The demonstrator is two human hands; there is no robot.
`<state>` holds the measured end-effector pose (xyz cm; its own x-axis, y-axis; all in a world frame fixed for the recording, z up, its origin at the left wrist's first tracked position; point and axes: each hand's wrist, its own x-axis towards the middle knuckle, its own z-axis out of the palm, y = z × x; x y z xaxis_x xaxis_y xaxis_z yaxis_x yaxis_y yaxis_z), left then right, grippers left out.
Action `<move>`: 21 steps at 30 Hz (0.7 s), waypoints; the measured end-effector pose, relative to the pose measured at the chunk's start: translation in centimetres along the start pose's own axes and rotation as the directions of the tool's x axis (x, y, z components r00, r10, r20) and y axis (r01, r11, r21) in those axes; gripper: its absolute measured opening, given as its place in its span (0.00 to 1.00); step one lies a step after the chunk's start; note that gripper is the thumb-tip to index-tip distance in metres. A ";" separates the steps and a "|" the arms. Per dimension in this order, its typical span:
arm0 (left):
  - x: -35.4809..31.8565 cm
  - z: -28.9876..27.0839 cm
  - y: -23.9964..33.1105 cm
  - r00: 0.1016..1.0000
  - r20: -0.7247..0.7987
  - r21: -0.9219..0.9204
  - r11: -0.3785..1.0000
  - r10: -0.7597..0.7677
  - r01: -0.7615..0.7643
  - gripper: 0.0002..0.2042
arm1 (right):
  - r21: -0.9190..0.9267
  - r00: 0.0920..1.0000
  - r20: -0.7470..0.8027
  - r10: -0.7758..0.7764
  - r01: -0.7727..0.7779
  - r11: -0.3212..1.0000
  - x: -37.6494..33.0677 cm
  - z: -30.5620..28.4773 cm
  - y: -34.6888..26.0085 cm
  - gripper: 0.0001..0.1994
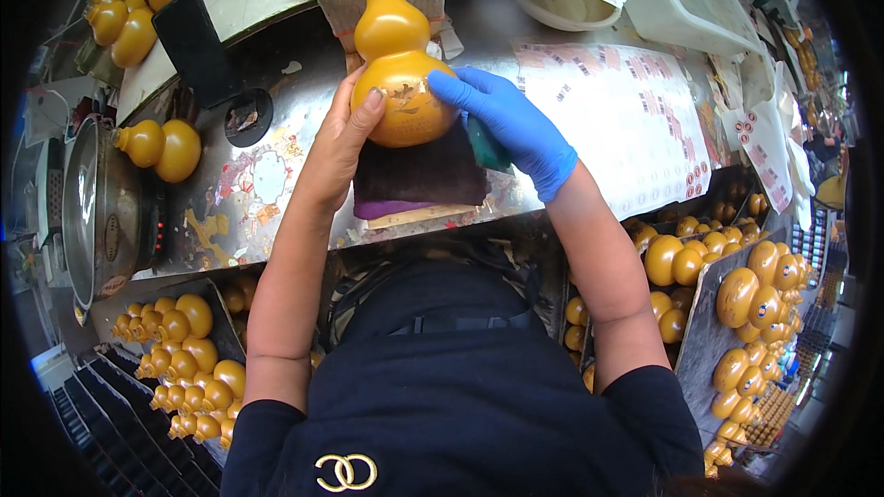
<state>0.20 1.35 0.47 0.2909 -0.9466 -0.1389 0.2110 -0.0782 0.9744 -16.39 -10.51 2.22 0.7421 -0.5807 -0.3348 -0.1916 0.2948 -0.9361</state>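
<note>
Between my two hands lies a large orange-yellow gourd-shaped bottle, its neck pointing away from me and its wide base toward me. My bare left hand grips the lower bulb from the left, thumb on top. On the other side my right hand, in a blue glove, holds the same bulb with its thumb pressed near a dark printed mark. The neck end rests on a grey cloth-covered support. Below the base is a dark folded cloth pad on the metal table. Fingers under the bottle are mostly hidden.
Left of my arm are a round metal pan, a phone on a stand and another gourd bottle. Sticker sheets cover the table's right side, near a white plastic bin. Trays of gourd bottles flank me below.
</note>
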 end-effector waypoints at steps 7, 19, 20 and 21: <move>0.0 -0.6 -0.3 0.999 0.034 -0.059 0.998 -0.022 0.024 0.33 | 0.162 0.999 0.014 0.046 -0.047 0.986 0.2 -0.3 0.2 0.27; 0.2 -1.4 0.1 0.998 0.013 0.031 0.997 0.067 -0.067 0.37 | -0.057 0.996 0.019 0.088 -0.087 0.995 -0.2 -1.3 -0.5 0.30; -0.1 -0.4 1.4 0.996 0.001 0.032 0.996 0.084 -0.084 0.39 | -0.080 0.999 0.030 0.044 -0.042 0.996 -0.3 -1.1 -1.3 0.30; 0.1 0.1 1.4 0.996 -0.015 0.046 0.995 0.084 -0.083 0.38 | -0.133 0.999 0.045 0.022 -0.016 0.991 0.1 -0.9 -1.4 0.31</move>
<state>0.41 1.12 1.82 0.3217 -0.9450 -0.0590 0.1432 -0.0131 0.9896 -16.64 -11.70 3.41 0.7656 -0.5396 -0.3502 -0.2873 0.2001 -0.9367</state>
